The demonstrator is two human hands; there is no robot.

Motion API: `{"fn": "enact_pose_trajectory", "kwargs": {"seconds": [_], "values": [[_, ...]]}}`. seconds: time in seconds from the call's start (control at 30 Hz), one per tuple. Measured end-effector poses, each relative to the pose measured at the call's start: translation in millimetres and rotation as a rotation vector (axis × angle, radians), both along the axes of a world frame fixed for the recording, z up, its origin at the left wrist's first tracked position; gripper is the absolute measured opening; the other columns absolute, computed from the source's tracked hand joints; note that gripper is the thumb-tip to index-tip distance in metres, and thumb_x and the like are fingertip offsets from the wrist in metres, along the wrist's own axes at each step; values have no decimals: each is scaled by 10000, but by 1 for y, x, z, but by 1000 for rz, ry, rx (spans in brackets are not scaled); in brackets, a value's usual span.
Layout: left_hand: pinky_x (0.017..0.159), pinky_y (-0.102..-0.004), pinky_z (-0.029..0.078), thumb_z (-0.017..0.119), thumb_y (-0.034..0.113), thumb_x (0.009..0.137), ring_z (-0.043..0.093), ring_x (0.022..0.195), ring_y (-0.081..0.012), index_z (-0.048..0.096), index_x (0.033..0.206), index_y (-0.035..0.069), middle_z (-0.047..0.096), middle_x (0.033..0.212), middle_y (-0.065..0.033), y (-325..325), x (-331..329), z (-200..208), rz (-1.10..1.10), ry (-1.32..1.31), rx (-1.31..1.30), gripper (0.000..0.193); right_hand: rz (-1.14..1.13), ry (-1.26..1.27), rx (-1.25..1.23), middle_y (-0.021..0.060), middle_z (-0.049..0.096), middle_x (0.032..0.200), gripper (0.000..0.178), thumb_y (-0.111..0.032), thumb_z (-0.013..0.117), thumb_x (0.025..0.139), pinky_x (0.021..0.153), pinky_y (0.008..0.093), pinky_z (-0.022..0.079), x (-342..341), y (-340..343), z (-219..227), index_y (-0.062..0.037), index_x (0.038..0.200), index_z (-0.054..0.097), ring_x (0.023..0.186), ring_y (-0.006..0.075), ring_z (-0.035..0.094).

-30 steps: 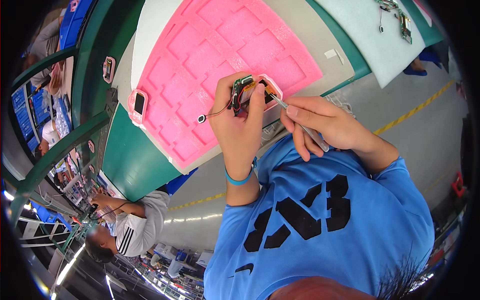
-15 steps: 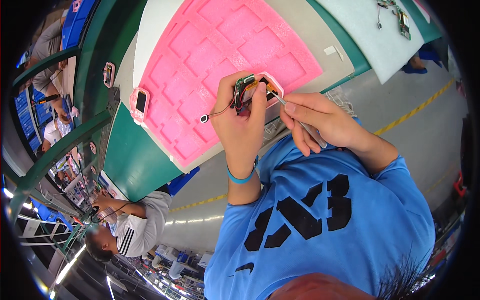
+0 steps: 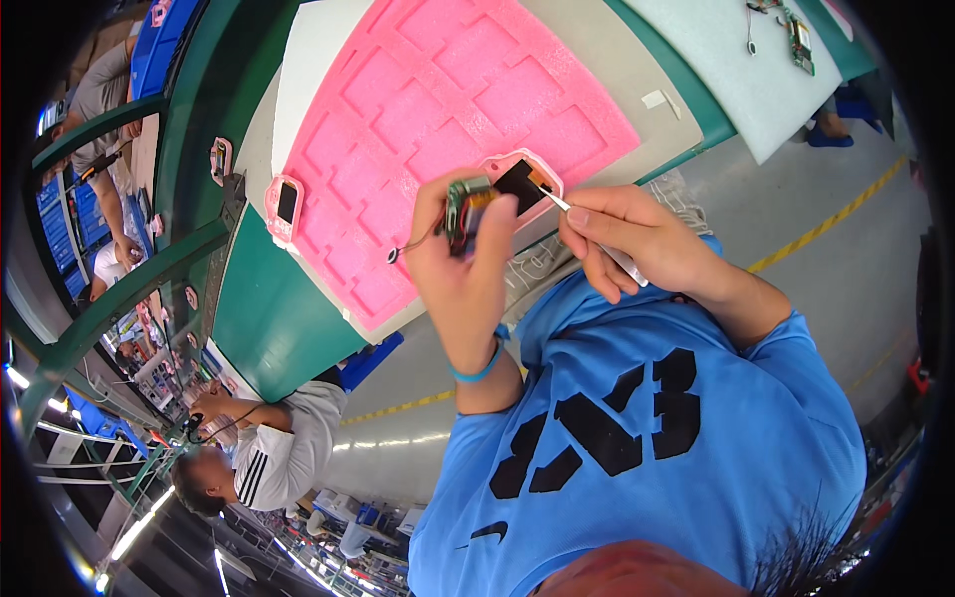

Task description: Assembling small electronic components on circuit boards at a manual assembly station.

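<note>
Between the thumb and fingers of my left hand (image 3: pixel 460 269) is a small green circuit board (image 3: pixel 460 214), slightly blurred, with a thin wire leading to a small round part (image 3: pixel 393 256). My right hand (image 3: pixel 627 234) grips metal tweezers (image 3: pixel 557 200). Their tip reaches an orange flex strip on the dark screen inside a pink device shell (image 3: pixel 522 182). That shell lies at the near edge of the pink foam tray (image 3: pixel 418 129), just right of the board.
Another pink shell with a dark screen (image 3: pixel 286 207) sits at the tray's left edge. More boards (image 3: pixel 799 45) rest on a white foam sheet (image 3: pixel 726 70) at the far right. A green rail (image 3: pixel 149 269) runs along the left, with a co-worker (image 3: pixel 284 438) beyond the bench.
My left hand has moved left with the circuit board, away from the pink shell, uncovering more of its screen. My right hand and the tweezers have stayed nearly in place.
</note>
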State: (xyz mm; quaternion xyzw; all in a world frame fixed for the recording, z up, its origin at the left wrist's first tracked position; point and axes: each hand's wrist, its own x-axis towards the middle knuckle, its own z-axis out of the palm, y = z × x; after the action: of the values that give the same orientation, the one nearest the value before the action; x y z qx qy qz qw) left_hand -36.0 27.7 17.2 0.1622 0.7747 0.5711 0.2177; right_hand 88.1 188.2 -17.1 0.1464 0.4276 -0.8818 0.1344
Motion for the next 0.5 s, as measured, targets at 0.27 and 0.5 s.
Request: {"fn": "enact_pose_trajectory", "kwargs": {"seconds": [0.27, 0.5], "values": [[466, -193, 379, 689, 34, 1000, 527, 536, -75, 663, 1275, -17, 720, 823, -106, -24, 3, 7, -86, -423, 57, 280, -64, 180, 538, 5, 591, 623, 264, -111, 502, 1113, 528, 254, 367, 8, -8, -2, -32, 921, 664, 533, 105, 461], [457, -192, 386, 687, 21, 997, 535, 533, -85, 646, 1282, -24, 723, 830, -106, -19, 5, 1, -82, -423, 63, 291, -57, 200, 773, 24, 592, 649, 192, -71, 562, 1064, 540, 287, 367, 9, -4, 3, -36, 934, 699, 536, 137, 456]]}}
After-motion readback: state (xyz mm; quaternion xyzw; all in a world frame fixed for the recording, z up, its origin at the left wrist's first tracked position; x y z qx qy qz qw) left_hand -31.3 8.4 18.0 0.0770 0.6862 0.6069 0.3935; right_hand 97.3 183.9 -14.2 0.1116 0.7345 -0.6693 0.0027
